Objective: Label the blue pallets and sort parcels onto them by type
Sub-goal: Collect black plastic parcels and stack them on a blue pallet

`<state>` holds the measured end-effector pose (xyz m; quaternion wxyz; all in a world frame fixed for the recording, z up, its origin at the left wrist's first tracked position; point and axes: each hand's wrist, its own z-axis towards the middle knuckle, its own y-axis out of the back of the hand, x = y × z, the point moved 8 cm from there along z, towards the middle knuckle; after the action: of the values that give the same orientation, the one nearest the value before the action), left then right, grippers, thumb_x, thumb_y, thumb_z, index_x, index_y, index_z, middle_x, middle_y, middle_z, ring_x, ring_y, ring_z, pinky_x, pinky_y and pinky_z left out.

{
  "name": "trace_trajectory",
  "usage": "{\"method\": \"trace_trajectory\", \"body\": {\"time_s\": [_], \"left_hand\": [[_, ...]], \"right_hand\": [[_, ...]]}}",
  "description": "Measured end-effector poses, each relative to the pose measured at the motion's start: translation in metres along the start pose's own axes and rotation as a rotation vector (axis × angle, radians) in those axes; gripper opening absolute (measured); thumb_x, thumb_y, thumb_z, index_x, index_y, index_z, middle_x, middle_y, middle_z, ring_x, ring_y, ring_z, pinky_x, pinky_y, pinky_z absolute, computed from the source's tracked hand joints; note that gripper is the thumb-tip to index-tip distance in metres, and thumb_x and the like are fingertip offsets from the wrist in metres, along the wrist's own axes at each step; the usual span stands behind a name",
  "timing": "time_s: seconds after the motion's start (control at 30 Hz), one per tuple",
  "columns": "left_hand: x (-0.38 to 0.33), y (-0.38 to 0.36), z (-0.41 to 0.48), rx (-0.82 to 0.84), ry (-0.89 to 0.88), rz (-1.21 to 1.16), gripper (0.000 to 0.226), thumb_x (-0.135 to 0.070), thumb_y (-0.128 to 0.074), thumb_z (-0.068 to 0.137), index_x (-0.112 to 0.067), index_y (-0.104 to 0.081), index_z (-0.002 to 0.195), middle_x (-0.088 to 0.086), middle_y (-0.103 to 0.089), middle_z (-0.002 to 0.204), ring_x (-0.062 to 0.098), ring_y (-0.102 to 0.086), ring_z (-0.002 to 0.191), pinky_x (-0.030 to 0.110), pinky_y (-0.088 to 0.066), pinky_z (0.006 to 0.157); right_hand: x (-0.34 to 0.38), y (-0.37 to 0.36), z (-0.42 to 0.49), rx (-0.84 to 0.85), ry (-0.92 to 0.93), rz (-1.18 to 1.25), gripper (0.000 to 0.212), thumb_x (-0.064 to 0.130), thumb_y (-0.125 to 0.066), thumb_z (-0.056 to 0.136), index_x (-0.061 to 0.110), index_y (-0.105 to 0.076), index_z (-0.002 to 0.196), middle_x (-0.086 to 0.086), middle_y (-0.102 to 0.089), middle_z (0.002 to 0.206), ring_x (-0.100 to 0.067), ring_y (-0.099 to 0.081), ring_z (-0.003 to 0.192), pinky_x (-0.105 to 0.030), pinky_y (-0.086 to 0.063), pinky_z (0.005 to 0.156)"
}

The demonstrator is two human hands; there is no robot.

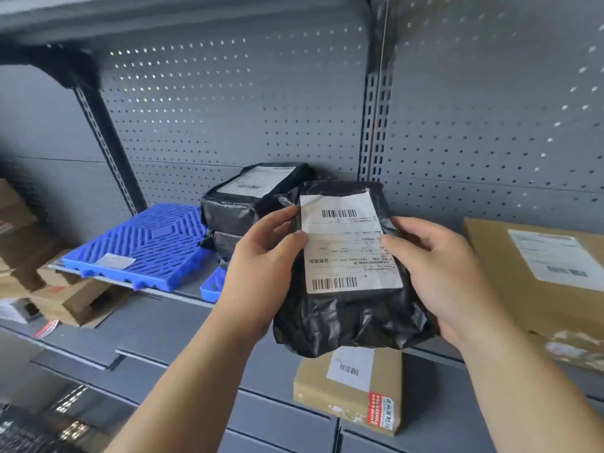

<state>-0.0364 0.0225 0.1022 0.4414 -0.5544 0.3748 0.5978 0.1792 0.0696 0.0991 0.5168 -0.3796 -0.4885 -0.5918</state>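
A black bag parcel [353, 315] was held up just right of the blue pallet [147, 243] on the shelf. The left hand [261, 256] and right hand [447, 273] each had fingers [408, 230] curled round one side, keeping the shipping label [346, 243] facing up, probably to read its type. Two similar black parcels [235, 204] sat stacked at the pallet's right end.
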Motion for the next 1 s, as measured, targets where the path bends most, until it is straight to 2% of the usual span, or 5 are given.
{"method": "trace_trajectory", "body": {"time_s": [0.13, 0.37, 0.6, 0.83, 1.0], "left_hand": [[-0.001, -0.019, 0.035, 0.112, 0.01, 0.03, 0.035, -0.01, -0.062, 0.097, -0.03, -0.069, 0.125, -0.01, -0.078, 0.109, 0.016, -0.075, 0.105, 0.046, -0.055, 0.1], [-0.003, -0.029, 0.095, 0.289, 0.033, 0.202, 0.049, -0.02, -0.065, 0.082, -0.029, -0.066, 0.131, -0.014, -0.078, 0.11, 0.015, -0.075, 0.103, 0.045, -0.055, 0.1], [-0.011, -0.041, 0.127, 0.406, 0.001, 0.426, 0.037, -0.01, -0.052, 0.093, -0.041, -0.072, 0.088, -0.015, -0.08, 0.093, 0.015, -0.077, 0.09, 0.044, -0.061, 0.092], [-0.027, -0.056, 0.134, 0.395, -0.076, 0.598, 0.039, -0.022, -0.051, 0.095, -0.029, -0.062, 0.132, -0.018, -0.072, 0.101, 0.006, -0.069, 0.083, 0.015, -0.048, 0.057], [-0.035, -0.055, 0.131, 0.357, -0.153, 0.632, 0.048, -0.026, -0.055, 0.099, -0.031, -0.051, 0.147, -0.024, -0.058, 0.102, -0.004, -0.053, 0.079, 0.013, -0.046, 0.061]], "right_hand": [[-0.008, 0.009, 0.016, -0.132, -0.037, -0.007, 0.049, 0.048, -0.069, 0.077, 0.031, -0.071, 0.122, 0.016, -0.075, 0.114, -0.008, -0.07, 0.108, -0.045, -0.054, 0.101], [-0.016, 0.004, 0.052, -0.257, -0.119, -0.023, 0.023, 0.028, -0.071, 0.089, 0.029, -0.074, 0.112, 0.015, -0.077, 0.105, -0.008, -0.073, 0.1, -0.044, -0.056, 0.098], [-0.014, -0.011, 0.077, -0.295, -0.159, -0.142, 0.038, 0.03, -0.067, 0.088, 0.024, -0.071, 0.125, 0.012, -0.074, 0.114, -0.01, -0.07, 0.105, -0.041, -0.056, 0.098], [-0.009, -0.015, 0.09, -0.295, -0.171, -0.219, 0.028, 0.025, -0.06, 0.099, 0.019, -0.069, 0.125, 0.02, -0.067, 0.099, -0.012, -0.066, 0.098, -0.035, -0.056, 0.087], [-0.011, -0.023, 0.086, -0.2, -0.186, -0.281, 0.045, 0.044, -0.048, 0.104, 0.024, -0.056, 0.144, 0.01, -0.061, 0.138, -0.011, -0.056, 0.117, -0.027, -0.041, 0.088]]}}
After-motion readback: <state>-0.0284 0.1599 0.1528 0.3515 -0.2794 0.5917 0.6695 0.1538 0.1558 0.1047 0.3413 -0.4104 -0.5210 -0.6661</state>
